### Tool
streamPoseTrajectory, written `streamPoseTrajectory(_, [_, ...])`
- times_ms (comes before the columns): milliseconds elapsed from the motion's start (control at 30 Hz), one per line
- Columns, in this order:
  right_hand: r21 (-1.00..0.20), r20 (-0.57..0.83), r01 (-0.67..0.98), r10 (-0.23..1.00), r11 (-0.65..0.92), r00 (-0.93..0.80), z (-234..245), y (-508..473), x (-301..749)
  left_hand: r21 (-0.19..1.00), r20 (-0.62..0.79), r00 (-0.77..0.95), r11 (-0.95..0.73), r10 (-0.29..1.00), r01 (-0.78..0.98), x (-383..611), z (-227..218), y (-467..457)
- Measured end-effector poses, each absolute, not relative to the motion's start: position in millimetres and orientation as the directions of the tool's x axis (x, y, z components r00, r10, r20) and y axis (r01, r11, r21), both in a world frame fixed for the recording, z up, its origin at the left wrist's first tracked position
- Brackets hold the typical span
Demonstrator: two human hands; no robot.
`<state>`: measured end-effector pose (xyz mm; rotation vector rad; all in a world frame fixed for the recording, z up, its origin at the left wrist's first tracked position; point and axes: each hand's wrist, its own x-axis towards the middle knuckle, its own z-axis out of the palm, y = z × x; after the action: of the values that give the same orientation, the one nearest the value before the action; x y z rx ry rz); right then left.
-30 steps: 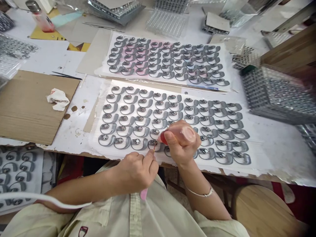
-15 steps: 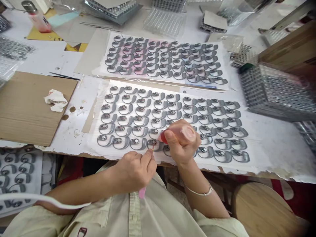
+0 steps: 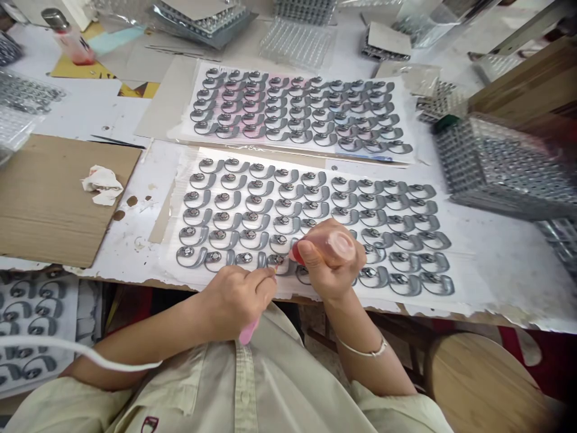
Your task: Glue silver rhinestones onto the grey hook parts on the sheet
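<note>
A white sheet (image 3: pixel 469 252) on the table carries rows of several grey hook-shaped pieces, each with a small metal stud. My left hand (image 3: pixel 237 297) is closed around a thin pink-handled tool (image 3: pixel 247 332), its tip touching a grey piece (image 3: pixel 276 261) in the nearest row. Close beside it, my right hand (image 3: pixel 331 264) is wrapped round a small bottle of reddish liquid (image 3: pixel 327 245), whose red nozzle points at the same piece.
A second sheet of grey pieces (image 3: pixel 297 111) lies farther back. Brown cardboard (image 3: pixel 49 198) with a crumpled tissue (image 3: pixel 101 183) is at the left. Stacked clear trays (image 3: pixel 505 171) stand at the right, a pink bottle (image 3: pixel 67 39) at far left, a wooden stool (image 3: pixel 487 385) below.
My left hand has shifted a little left and tilted the pink tool more sideways; the tip stays on the same piece. My right hand with the bottle has barely moved.
</note>
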<state>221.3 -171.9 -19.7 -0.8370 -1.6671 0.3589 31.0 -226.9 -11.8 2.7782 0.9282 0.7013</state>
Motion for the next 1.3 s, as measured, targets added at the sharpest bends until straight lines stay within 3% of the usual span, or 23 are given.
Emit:
streamPoseTrajectory(533, [-0.616, 0.731, 0.322, 0.674, 0.719, -0.107, -13, -173, 221, 0.446, 0.328, 0.65, -0.719, 0.686, 0.534, 25, -6, -215])
streamPoseTrajectory(967, [-0.623, 0.735, 0.285, 0.67, 0.728, -0.105, -16, -174, 222, 0.659, 0.345, 0.592, -0.637, 0.728, 0.4, 19, -3, -203])
streamPoseTrajectory(1300, [-0.645, 0.713, 0.288, 0.693, 0.708, -0.106, -16, -175, 223, 0.686, 0.374, 0.58, -0.637, 0.723, 0.351, 17, -8, -201])
